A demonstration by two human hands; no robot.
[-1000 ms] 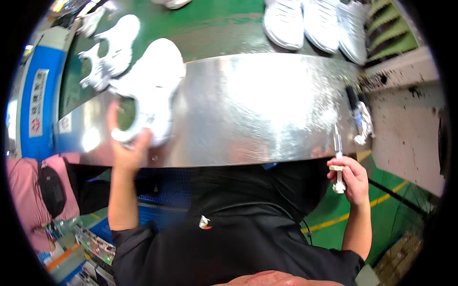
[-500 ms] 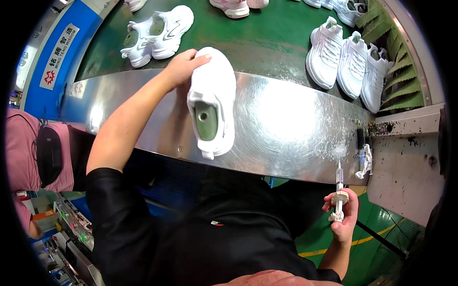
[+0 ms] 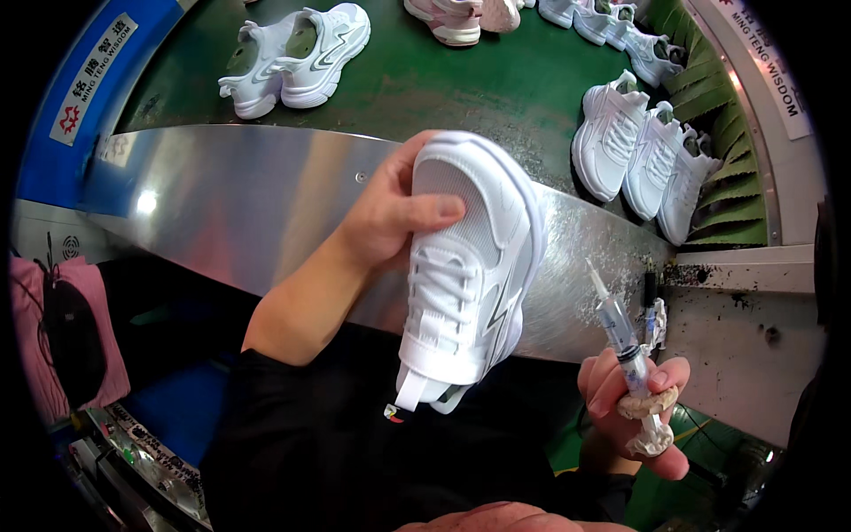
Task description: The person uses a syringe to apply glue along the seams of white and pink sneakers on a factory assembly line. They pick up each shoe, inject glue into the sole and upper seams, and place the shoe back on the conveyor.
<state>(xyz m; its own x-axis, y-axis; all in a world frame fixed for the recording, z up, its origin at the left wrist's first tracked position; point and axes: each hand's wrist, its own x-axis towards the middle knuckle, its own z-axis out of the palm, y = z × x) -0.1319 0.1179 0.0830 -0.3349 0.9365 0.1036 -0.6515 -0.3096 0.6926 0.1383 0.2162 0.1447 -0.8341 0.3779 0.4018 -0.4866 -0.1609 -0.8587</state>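
My left hand (image 3: 383,222) grips a white sneaker (image 3: 483,257) by its toe, with the thumb across the mesh upper. The shoe hangs above the metal ledge, its toe away from me and its heel toward my body; laces and a zigzag side line face up. At the right, my right hand (image 3: 607,399) is wrapped around a clear syringe (image 3: 618,328) with off-white wrapping about its finger grip and plunger end. The syringe tip points up and away to the left, apart from the shoe.
Beyond the brushed metal ledge (image 3: 222,204) runs a green belt (image 3: 479,97). On it stand a white pair (image 3: 310,62) at the left, pink-and-white shoes (image 3: 448,22), and several white sneakers (image 3: 612,133) at the right. A dark-capped, white-wrapped item (image 3: 654,324) lies by the machine frame (image 3: 745,279).
The sneaker has come closer to me and to the right, turned so its laces show. My right hand has risen with the syringe, which now tilts left.
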